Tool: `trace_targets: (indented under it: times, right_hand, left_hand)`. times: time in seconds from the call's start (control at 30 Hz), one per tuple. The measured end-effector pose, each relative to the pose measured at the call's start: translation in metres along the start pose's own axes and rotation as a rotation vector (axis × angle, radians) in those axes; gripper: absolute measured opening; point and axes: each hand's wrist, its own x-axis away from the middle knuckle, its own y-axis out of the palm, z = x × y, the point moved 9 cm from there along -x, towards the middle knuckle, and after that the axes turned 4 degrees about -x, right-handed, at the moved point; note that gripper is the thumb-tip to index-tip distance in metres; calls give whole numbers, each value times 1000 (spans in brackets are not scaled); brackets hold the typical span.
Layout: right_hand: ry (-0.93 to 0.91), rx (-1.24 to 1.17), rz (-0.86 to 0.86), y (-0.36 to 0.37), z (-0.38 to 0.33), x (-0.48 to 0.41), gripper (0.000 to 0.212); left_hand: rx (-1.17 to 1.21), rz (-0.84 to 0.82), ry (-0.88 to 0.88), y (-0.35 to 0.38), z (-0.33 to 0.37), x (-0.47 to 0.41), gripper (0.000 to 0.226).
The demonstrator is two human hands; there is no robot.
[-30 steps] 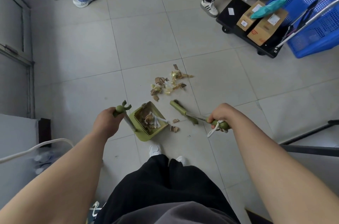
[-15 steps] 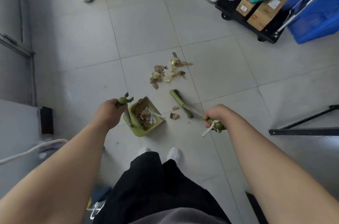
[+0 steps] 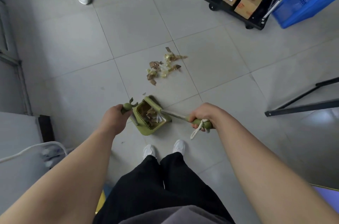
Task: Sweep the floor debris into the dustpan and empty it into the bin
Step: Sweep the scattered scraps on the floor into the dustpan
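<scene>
your left hand [image 3: 114, 120] is curled round the dustpan [image 3: 146, 131] handle, and your right hand [image 3: 202, 115] grips the brush [image 3: 153, 102], its head at the pan's mouth, centre frame. some scraps lie in the pan. the main debris pile [image 3: 164, 67] sits apart, above centre. you're mid-sweep, i judge. next, reach the brush beyond that pile and draw it back. no bin shows.
</scene>
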Motion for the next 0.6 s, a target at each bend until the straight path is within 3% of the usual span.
trace_targets:
  times: [0.43, 0.6]
  right_hand:
    - [-78, 65, 215, -23, -13, 9, 8]
    - [-41, 74, 134, 10, -8, -4, 13]
  left_hand:
    - [62, 49, -32, -16, -38, -2, 24]
    - [54, 30, -25, -10, -41, 1, 22]
